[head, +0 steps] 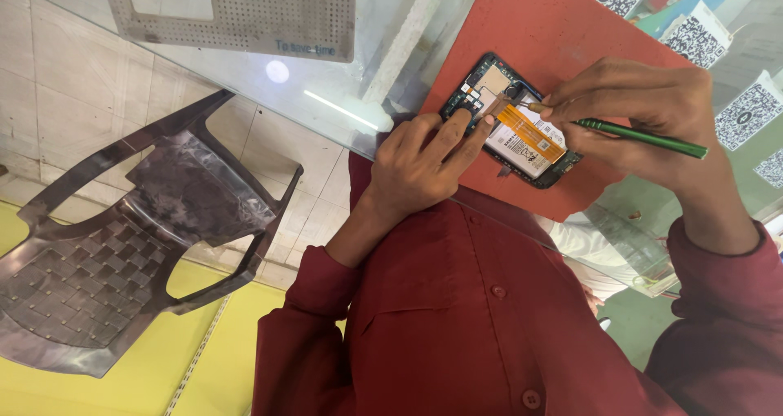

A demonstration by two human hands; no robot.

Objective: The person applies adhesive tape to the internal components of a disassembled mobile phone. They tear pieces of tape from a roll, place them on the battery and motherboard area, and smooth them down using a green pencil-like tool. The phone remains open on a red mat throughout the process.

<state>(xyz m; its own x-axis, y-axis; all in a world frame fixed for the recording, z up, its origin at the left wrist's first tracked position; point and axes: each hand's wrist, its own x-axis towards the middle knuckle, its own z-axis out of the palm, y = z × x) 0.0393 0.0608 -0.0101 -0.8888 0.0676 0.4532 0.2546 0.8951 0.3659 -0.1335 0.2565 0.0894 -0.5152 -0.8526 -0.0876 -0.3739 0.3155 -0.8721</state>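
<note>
A dark plastic chair (122, 245) stands on pale floor tiles (73, 98) beside a yellow wall (163, 375).

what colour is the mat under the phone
Red-orange mat, plain, no pattern; the head view shows it under the opened phone.

The left hand (420, 159) hides the opened phone's (510, 122) near corner; its parts are too small to tell.

The scene is brightly and evenly lit, with soft, faint shadows. A round white glare spot and a thin bright streak reflect off the glass counter (269, 81) at the far left. The opened phone (512, 122) is fairly sharp. Straight lines bend towards the edges, and the plastic chair (122, 253) on the left looks stretched.
</note>
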